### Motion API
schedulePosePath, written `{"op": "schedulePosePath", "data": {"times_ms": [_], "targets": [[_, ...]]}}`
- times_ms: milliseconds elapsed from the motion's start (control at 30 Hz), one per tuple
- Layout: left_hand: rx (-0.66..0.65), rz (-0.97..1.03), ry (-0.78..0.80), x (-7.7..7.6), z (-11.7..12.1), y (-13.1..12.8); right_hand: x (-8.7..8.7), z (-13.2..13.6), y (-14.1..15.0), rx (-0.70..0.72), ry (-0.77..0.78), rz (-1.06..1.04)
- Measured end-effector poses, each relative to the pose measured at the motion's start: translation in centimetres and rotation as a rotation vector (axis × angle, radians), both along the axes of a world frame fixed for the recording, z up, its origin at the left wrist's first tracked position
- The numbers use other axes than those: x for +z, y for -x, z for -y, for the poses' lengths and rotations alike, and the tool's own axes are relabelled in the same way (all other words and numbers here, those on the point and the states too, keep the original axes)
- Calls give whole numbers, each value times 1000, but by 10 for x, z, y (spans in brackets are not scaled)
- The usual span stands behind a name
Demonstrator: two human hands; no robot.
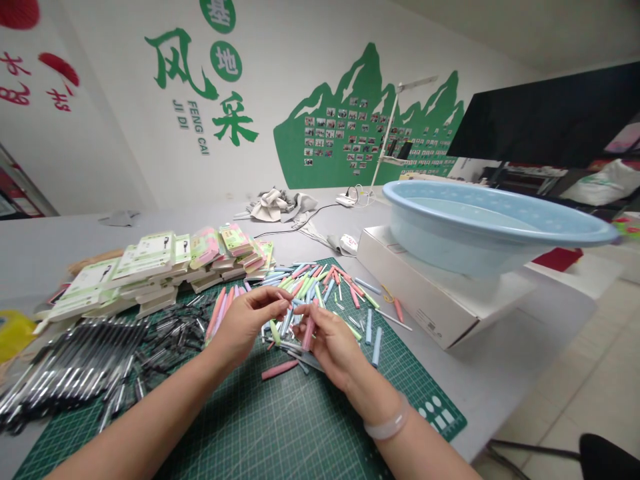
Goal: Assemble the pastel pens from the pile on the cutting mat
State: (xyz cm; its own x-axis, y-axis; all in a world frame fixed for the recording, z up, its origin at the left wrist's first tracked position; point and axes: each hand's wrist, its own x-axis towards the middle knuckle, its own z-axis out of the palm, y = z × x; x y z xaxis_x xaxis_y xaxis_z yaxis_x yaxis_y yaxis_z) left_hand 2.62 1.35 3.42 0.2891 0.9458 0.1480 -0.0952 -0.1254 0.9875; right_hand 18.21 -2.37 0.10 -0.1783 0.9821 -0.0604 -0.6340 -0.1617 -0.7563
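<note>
My left hand (pixel 255 317) is closed in a pinch, its fingertips close to those of my right hand; what it pinches is too small to make out. In my right hand (pixel 333 340) a pink pen barrel (pixel 309 333) is held between thumb and fingers, tilted. Behind and under both hands lies a loose pile of pen parts (pixel 320 283) in pink, blue, green and white. Another pink pen barrel (pixel 279 370) rests on the green cutting mat (pixel 240 427) just in front of the hands.
At the left lie rows of clear pens with black ends (pixel 85 367) and a heap of black pen parts (pixel 175 333). Stacked small boxes (pixel 155 257) stand behind them. On the right a blue basin (pixel 450 247) sits on a white carton (pixel 425 293). Grey cloths (pixel 273 205) lie farther back.
</note>
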Motion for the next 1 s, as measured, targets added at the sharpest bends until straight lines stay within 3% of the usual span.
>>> {"op": "schedulePosePath", "data": {"times_ms": [300, 567, 767, 1000], "targets": [[-4, 95, 18, 3, 2, -3, -5, 0, 1, 147, 51, -123], [-17, 101, -65, 7, 4, -1, 4, 6, 4, -9, -80, 179], [-29, 22, -114, 5, 10, -7, 5, 4, 3, -23, -155, 129], [20, -57, -185, -2, 13, -14, 4, 2, 0, -111, -119, 182]]}}
